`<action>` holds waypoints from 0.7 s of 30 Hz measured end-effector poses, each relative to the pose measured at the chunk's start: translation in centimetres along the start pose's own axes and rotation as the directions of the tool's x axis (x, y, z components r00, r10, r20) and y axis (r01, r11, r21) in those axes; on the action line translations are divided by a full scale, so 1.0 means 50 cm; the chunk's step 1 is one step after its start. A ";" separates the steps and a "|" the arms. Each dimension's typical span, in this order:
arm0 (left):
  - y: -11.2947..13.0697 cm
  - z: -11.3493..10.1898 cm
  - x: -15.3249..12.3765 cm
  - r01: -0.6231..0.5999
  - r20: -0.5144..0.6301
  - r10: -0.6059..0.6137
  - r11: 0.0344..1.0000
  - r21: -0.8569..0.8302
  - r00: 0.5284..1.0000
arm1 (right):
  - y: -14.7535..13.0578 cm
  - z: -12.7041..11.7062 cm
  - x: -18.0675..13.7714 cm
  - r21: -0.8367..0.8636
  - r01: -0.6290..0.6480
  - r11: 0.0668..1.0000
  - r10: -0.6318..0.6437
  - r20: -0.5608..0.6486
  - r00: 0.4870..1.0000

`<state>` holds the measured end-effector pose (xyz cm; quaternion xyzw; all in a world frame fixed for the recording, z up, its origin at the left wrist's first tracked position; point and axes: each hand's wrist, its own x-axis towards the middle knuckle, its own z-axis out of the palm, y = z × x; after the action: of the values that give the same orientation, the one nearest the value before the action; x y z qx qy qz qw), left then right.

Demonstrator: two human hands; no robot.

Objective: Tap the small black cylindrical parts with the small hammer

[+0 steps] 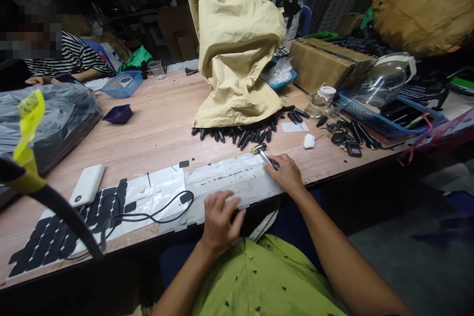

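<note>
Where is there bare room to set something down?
Bare wood lies between the purple tray and tan bag; a smaller patch sits between the white wad and the near table edge. Crowding: black pieces along the bag's bottom, dark clutter beside the large blue basket.

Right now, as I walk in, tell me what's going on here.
The right hand grips what looks like a small hammer by its handle. The left hand is blurred and loosely open, with nothing clearly in it. Black pieces lie at the lower edge of a tan sack beyond the hammer.
</note>
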<state>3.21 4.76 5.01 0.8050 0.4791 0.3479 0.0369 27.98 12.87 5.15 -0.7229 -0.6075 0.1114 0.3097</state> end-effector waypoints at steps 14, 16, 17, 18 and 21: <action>-0.211 0.046 0.400 0.798 -0.076 -0.795 0.597 0.079 0.602 | -0.018 0.012 -0.011 -0.170 0.043 0.985 -0.046 -0.011 0.999; -0.212 0.040 0.391 0.789 -0.069 -0.787 0.604 0.113 0.613 | -0.021 0.012 -0.011 -0.176 0.034 0.984 -0.036 -0.005 0.999; -0.209 0.034 0.383 0.785 -0.065 -0.785 0.605 0.129 0.616 | -0.022 0.011 -0.011 -0.179 0.029 0.983 -0.030 -0.001 1.000; -0.204 0.028 0.372 0.783 -0.059 -0.784 0.606 0.144 0.618 | -0.023 0.011 -0.011 -0.182 0.025 0.983 -0.025 0.000 1.000; -0.173 0.012 0.321 0.761 -0.035 -0.767 0.628 0.162 0.641 | -0.024 0.011 -0.010 -0.180 0.024 0.983 -0.026 -0.008 1.000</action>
<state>1.93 22.38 9.58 0.5328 0.8006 0.2445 0.1242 26.61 12.64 5.33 -0.7409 -0.6225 0.0486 0.2475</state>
